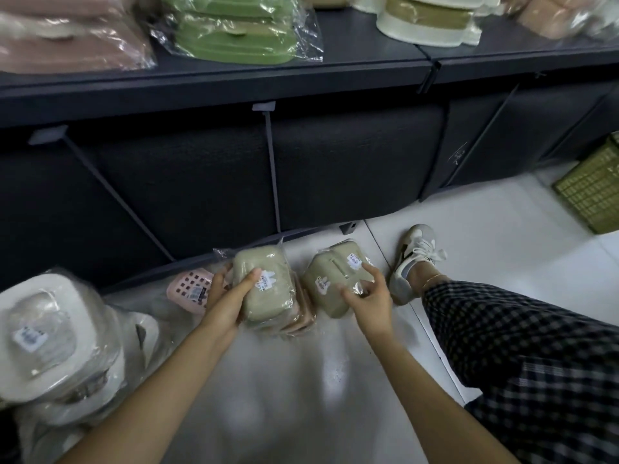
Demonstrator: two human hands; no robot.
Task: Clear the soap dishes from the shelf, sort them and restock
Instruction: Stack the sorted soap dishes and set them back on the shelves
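On a white floor below a dark shelf (214,82), the left hand (231,296) grips a wrapped beige soap dish (264,286) atop a stack, while the right hand (368,296), fingers spread, apparently touches another beige dish (331,279) at its 11 o'clock.

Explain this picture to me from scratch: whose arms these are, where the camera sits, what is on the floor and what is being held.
There is no machine here. A person wears a wide-angle camera on the head, so this single view looks down over their own arms.

The left hand grips a wrapped beige soap dish on top of a small stack on the white floor. The right hand has its fingers on a second wrapped beige dish beside it; whether it grips is unclear.

A pink slotted dish lies left of the stack, and white wrapped dishes pile up at far left. The dark shelf above carries more wrapped stock, including green dishes.
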